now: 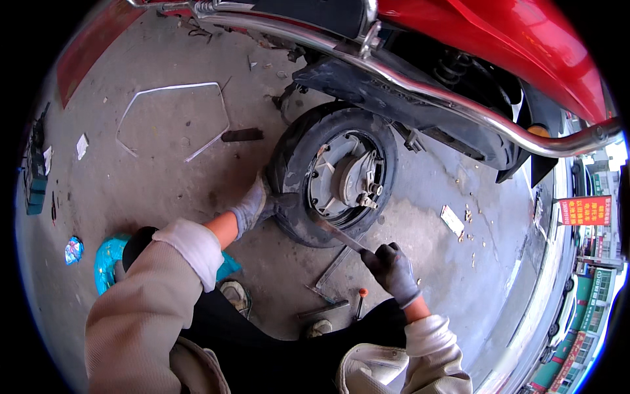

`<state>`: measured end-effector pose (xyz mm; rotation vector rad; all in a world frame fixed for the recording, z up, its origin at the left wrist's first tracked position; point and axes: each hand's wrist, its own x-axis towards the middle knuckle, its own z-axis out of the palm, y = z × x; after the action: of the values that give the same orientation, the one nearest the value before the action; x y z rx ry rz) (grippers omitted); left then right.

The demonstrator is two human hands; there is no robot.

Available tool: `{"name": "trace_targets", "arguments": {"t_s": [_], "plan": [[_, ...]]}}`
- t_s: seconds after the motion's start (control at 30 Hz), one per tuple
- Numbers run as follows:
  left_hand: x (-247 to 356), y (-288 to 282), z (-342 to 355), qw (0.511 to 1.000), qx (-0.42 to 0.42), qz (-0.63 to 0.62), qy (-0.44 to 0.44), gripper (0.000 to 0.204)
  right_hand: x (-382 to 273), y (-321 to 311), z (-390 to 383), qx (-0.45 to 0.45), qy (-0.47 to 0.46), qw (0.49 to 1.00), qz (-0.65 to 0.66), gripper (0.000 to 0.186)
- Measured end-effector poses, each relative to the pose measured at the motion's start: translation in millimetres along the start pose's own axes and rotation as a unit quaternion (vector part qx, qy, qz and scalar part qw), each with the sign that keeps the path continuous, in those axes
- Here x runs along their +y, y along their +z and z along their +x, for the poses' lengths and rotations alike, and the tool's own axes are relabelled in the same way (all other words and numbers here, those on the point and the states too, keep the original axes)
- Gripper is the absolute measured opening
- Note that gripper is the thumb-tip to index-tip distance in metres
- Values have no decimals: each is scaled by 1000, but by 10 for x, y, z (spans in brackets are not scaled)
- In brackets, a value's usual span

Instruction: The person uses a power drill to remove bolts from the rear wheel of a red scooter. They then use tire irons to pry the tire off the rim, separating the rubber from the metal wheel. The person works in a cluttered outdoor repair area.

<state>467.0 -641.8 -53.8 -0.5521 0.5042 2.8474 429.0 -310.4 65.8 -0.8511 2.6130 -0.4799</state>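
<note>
A black tire [295, 226] on a grey metal wheel hub [341, 174] lies in front of me, below the scooter's chrome guard bar. My left hand [254, 205], in a grey glove with dark fingers, grips the tire's left edge, its fingers over the sidewall. In my right hand [395, 274], gloved the same way, is a flat metal tire lever [342, 237]. The lever slants up and left, and its far end meets the gap between tire and rim. My right fingers are closed round its near end.
Overhead juts a red scooter [518, 39] with a chrome bar [420, 88]. On the floor lie an orange-handled tool [362, 295], metal bars [325, 308], a bent white strip [174, 87], a dark flat piece [243, 134] and a blue plastic bag [110, 259]. Small nuts [468, 215] lie scattered at right.
</note>
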Motion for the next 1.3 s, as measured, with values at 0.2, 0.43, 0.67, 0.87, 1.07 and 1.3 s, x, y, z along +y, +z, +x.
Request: {"name": "trace_targets", "arguments": {"t_s": [0.2, 0.43, 0.67, 0.87, 1.07, 1.3], "plan": [[-54, -77, 63, 982, 83, 159, 55, 58, -374, 218, -169, 50, 69, 995, -58, 17], [39, 107, 14, 977, 119, 174, 20, 57, -751, 54, -74, 47, 54, 977, -202, 9], [28, -152, 49, 968, 129, 210, 51, 52, -211, -398, 735, 45, -134, 967, -213, 18], [30, -183, -6, 974, 126, 189, 11, 60, 304, -188, 1002, 138, -120, 974, -137, 28], [-42, -193, -40, 922, 51, 369, 106, 62, 869, 338, 935, 141, -101, 982, -78, 25], [-192, 251, -145, 920, 71, 372, 104, 60, 1131, 856, 929, 169, -41, 985, 14, 29]]}}
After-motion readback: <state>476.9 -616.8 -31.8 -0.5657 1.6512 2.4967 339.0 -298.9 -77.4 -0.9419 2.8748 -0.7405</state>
